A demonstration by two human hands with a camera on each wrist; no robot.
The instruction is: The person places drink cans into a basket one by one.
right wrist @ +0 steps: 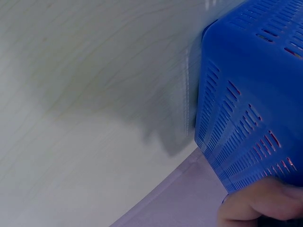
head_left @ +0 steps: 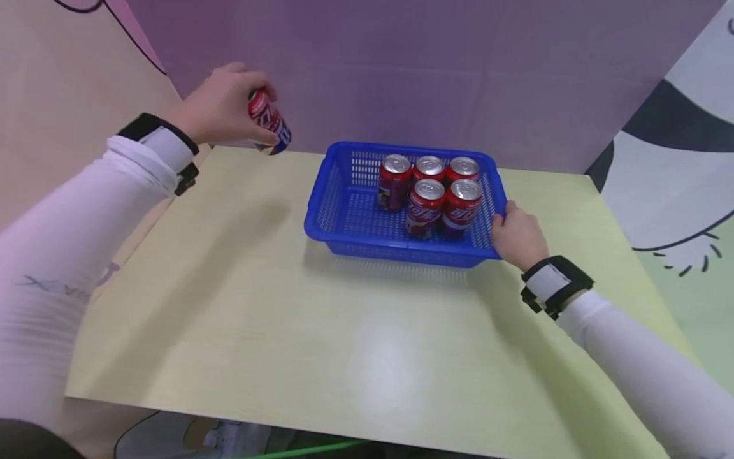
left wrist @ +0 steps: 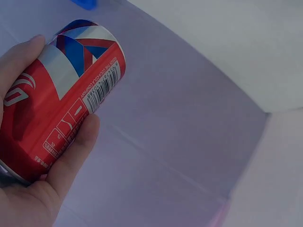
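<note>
My left hand (head_left: 228, 105) grips a red soda can (head_left: 268, 121) in the air, left of the basket and above the table's far left side. The can is tilted; its barcode side shows in the left wrist view, with the thumb and fingers around the can (left wrist: 71, 94). With my right hand (head_left: 519, 237) I hold the right rim of a blue plastic basket (head_left: 395, 247). Several red soda cans (head_left: 427, 207) stand upright inside, grouped toward its right half. In the right wrist view, curled fingers (right wrist: 265, 201) lie at the edge of the basket (right wrist: 246, 94).
The basket rests on a pale wooden table (head_left: 344, 338), near its back edge. Behind rises a purple panel (head_left: 373, 76). A wall with a black-and-white drawing (head_left: 682, 166) stands at the right. Below the front edge a green strip (head_left: 312, 449) shows.
</note>
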